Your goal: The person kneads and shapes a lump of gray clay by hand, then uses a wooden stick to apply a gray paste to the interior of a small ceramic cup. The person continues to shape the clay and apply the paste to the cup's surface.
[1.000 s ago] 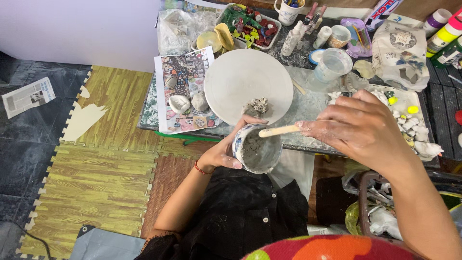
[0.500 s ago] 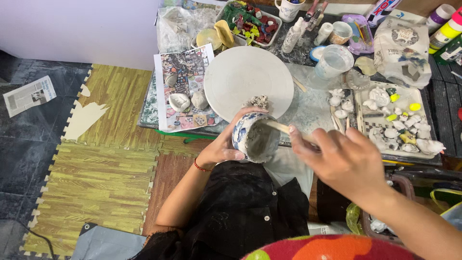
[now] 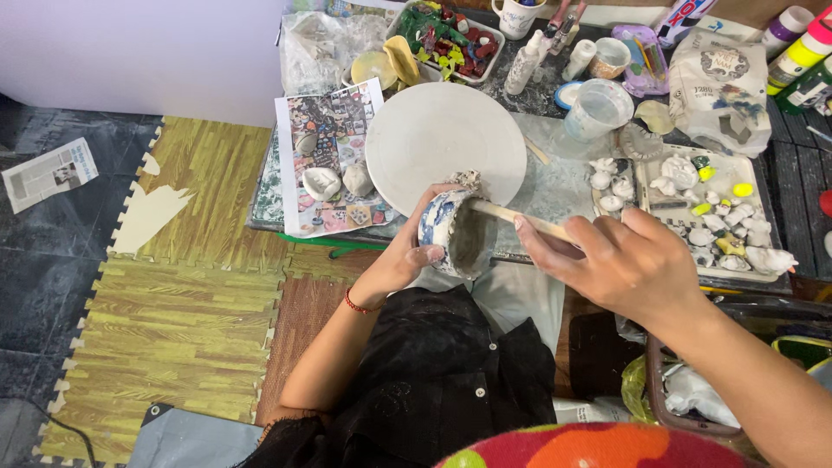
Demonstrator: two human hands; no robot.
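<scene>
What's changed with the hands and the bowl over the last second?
The right hand drew back toward the body and lower right, keeping hold of the wooden stick, whose tip now reaches into the bowl. The left hand tipped the bowl's mouth toward the stick. The white round plate stayed put.

bowl [image 3: 457,234] before round plate [image 3: 433,139], tray [image 3: 737,269] right

A round white plate [image 3: 442,139] lies beside a plastic cup [image 3: 597,109].
</scene>
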